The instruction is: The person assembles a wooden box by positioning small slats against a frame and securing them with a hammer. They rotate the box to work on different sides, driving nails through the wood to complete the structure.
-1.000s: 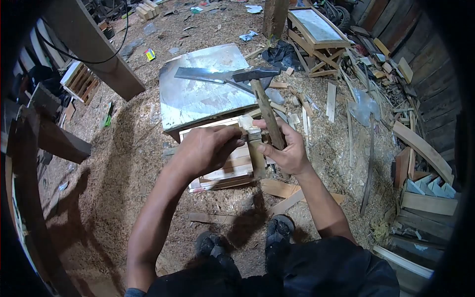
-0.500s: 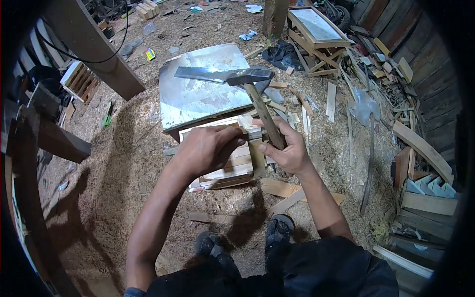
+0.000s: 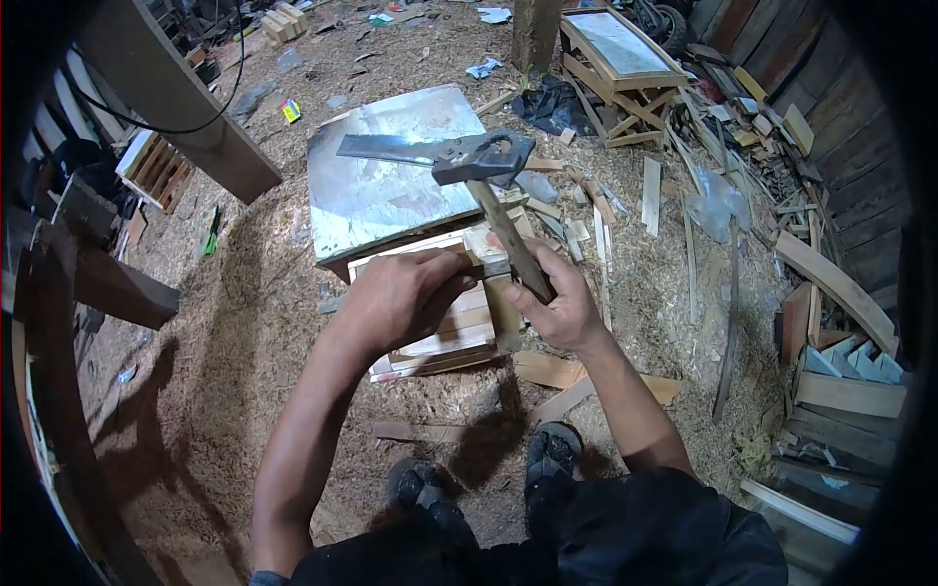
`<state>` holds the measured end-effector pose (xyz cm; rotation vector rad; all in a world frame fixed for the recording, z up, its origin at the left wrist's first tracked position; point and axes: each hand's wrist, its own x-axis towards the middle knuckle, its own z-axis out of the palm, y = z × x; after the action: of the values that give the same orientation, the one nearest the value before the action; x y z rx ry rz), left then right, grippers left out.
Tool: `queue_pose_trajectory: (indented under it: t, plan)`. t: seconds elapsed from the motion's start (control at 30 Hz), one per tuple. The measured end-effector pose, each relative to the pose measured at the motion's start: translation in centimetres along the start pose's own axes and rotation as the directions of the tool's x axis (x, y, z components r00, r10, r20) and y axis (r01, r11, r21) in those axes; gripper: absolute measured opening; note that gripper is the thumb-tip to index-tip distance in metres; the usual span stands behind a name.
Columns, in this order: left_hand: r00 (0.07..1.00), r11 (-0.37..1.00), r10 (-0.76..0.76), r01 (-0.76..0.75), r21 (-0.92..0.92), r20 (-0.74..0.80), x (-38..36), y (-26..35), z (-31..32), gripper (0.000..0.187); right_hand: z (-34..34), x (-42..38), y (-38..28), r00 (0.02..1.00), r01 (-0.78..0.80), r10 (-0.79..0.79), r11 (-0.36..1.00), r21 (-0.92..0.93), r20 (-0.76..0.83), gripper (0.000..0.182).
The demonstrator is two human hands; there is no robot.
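A hammer (image 3: pixel 508 237) is gripped by its wooden handle in my right hand (image 3: pixel 562 303), its dark metal head raised in front of me. My left hand (image 3: pixel 396 298) is closed in a pinch beside the handle, just over the slatted wooden box (image 3: pixel 451 337); whatever its fingertips hold is hidden. A small pale wood block (image 3: pixel 486 244) shows just beyond those fingertips, at the box's upper right corner. Behind the hammer head, a handsaw (image 3: pixel 386 147) lies on a worn, pale-topped low table (image 3: pixel 366 205).
Wood shavings cover the floor (image 3: pixel 244 391). Flat board offcuts (image 3: pixel 549 369) lie by my shoes. A wooden post (image 3: pixel 181 107) rises at left, and a small wooden stand (image 3: pixel 625 59) is at the back. Scrap wood (image 3: pixel 850 396) is piled along the right wall.
The hammer head has dipped slightly and moved a little left, along with my right hand. My left hand keeps its pinch over the box. The view has shifted slightly.
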<state>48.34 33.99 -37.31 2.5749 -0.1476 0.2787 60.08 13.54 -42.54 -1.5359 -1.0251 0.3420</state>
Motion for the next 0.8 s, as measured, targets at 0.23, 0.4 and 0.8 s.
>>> queue_pose_trajectory:
  t: [0.23,0.4,0.8]
  plan:
    - [1.0,1.0,0.019,-0.018,0.016,-0.007,-0.2,-0.1,0.0,0.02,0.5,-0.2,0.5,0.997,0.068,-0.07,0.997,-0.033,-0.037,0.051]
    - [0.998,0.996,-0.049,0.045,0.071,0.048,-0.1,0.3,-0.1,0.024,0.8,-0.2,0.8,0.991,0.125,-0.127,0.991,-0.039,-0.053,0.049]
    - [0.996,0.996,-0.027,0.033,-0.077,0.085,0.9,0.1,-0.1,0.049,1.0,-0.3,0.4,0.987,0.143,-0.144,0.99,-0.018,-0.075,0.05]
